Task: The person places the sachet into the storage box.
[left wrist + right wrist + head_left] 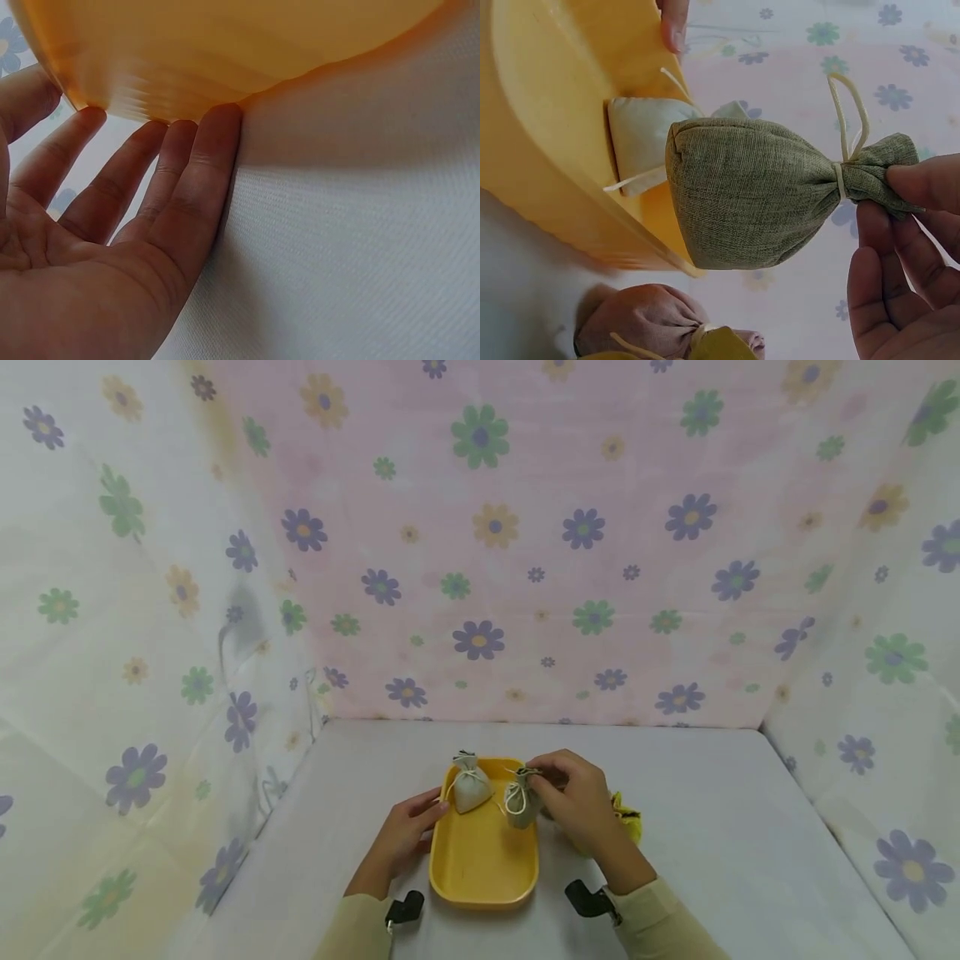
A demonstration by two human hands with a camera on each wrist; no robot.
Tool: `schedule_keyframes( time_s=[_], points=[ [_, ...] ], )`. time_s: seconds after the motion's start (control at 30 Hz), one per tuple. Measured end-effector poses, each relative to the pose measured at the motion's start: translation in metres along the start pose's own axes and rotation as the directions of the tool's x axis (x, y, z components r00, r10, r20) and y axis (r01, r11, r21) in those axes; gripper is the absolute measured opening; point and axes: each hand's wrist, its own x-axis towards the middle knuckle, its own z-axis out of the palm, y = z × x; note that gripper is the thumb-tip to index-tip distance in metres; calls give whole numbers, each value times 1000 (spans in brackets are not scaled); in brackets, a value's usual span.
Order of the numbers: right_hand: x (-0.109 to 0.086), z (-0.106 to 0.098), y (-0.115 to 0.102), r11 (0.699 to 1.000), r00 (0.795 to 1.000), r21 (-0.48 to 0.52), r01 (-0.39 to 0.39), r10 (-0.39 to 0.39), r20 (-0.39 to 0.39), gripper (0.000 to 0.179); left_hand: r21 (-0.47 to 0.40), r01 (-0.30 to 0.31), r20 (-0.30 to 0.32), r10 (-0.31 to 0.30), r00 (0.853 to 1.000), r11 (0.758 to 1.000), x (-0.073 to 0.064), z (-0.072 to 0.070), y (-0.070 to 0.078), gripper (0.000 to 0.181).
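Note:
A green-grey drawstring pouch (pixel 750 193) with a cream cord hangs from my right hand (pixel 577 793), whose thumb and fingers pinch its gathered neck. In the head view this pouch is over the right side of a yellow tray (pixel 483 868). A pale drawstring pouch (pixel 472 789) sits inside the tray at its far left. My left hand (pixel 405 835) rests against the tray's left side; in the left wrist view its fingertips (pixel 217 120) touch the wall, with the thumb near the rim.
Right of the tray lie a yellow pouch (pixel 628 822), partly behind my right hand, and a brownish-pink pouch (pixel 641 322). All of this is on a white table (pixel 735 843), enclosed by flower-patterned cloth walls (pixel 540 610).

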Motion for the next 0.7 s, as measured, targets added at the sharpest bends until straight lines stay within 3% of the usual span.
schedule_keyframes(
  time_s=[0.23, 0.7],
  points=[
    [8, 8, 3, 999, 998, -13, -46, 46, 40, 12, -13, -23, 10, 23, 1000, 1000, 2, -1, -2, 61],
    [24, 13, 12, 996, 997, -76, -53, 57, 42, 15, -22, -2, 9, 2, 1000, 1000, 4, 0, -1, 60]
  ],
)
